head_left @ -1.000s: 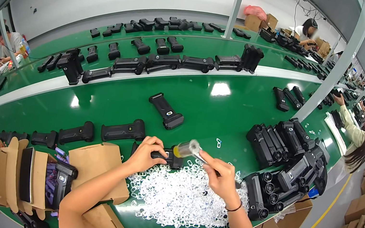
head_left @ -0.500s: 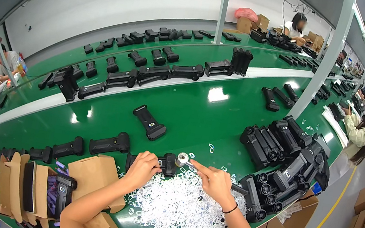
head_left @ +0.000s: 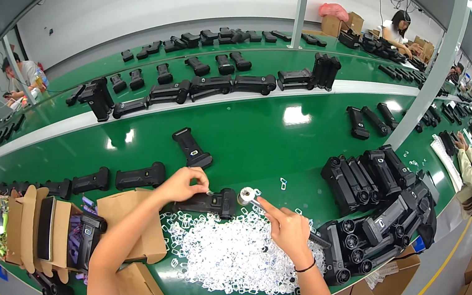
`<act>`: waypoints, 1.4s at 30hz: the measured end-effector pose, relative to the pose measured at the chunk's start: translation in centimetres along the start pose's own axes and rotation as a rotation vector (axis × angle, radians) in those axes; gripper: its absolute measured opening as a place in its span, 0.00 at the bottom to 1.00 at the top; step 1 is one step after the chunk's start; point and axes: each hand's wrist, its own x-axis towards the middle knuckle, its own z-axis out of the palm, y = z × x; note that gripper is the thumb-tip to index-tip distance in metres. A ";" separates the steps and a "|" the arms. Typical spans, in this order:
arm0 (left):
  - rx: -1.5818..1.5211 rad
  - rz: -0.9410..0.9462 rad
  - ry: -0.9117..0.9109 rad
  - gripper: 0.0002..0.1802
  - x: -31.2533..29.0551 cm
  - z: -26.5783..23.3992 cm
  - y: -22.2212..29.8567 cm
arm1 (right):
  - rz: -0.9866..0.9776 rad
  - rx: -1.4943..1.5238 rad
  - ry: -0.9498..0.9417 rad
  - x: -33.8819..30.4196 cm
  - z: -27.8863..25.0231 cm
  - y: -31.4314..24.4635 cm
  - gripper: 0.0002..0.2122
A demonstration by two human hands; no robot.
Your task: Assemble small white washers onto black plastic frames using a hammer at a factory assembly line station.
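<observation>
My left hand (head_left: 184, 185) is pinched at the left end of a black plastic housing (head_left: 215, 202), shaped like a camera battery grip. Something tiny and pale shows at its fingertips, too small to name. In my right hand (head_left: 289, 231) is a tool with a round silver metal head (head_left: 246, 196) on a short thin handle. The forefinger stretches along that handle. The tool's head is just right of the housing. Below both hands spreads a heap of small clear frame-shaped plastic pieces (head_left: 236, 255).
Black housings (head_left: 141, 175) line the green bench (head_left: 260, 152) at left. Another housing (head_left: 192, 148) lies beyond my left hand. A pile of them (head_left: 355, 222) stands at right. Cardboard boxes (head_left: 132, 217) sit near my left arm. A grey post (head_left: 428, 80) rises at the back right.
My left hand has moved off the housing's top toward its left end, so more of the housing shows. The tool stays beside the housing in my right hand. The whole view has shifted slightly.
</observation>
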 end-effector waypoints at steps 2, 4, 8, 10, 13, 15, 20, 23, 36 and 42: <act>0.226 0.352 -0.088 0.24 -0.7 -0.5 -0.7 | 0.011 -0.004 0.012 -0.1 0.1 0.3 0.22; 0.396 0.092 -0.187 0.37 -2.5 2.8 -0.4 | 0.001 -0.022 0.004 0.0 0.1 0.4 0.22; 0.609 0.187 0.060 0.38 -2.0 1.8 -1.8 | -0.010 -0.003 -0.004 0.2 -0.1 0.0 0.23; 0.617 0.041 0.293 0.35 -0.5 1.2 -3.5 | -0.023 -0.018 0.010 0.3 -0.2 0.0 0.23; 0.597 -0.052 0.313 0.33 1.8 0.0 -4.1 | 0.003 -0.034 0.009 0.1 -0.7 0.6 0.24; 0.529 0.093 0.258 0.37 1.9 -4.8 -9.0 | -0.012 -0.022 0.015 0.4 -0.3 0.2 0.23; 0.955 -0.009 0.022 0.40 3.4 -8.1 -10.9 | 0.010 -0.028 -0.048 0.1 -0.4 0.0 0.22; 1.123 0.010 -0.159 0.35 4.9 -9.8 -11.7 | 0.019 -0.009 -0.042 0.0 -0.2 -0.5 0.21; 0.675 0.149 -0.113 0.35 -3.2 3.9 0.6 | 0.002 0.337 0.029 1.1 -3.8 -2.5 0.20; 0.028 0.042 0.131 0.27 -3.1 4.2 1.2 | -0.201 0.086 -0.031 0.9 -1.9 -2.7 0.20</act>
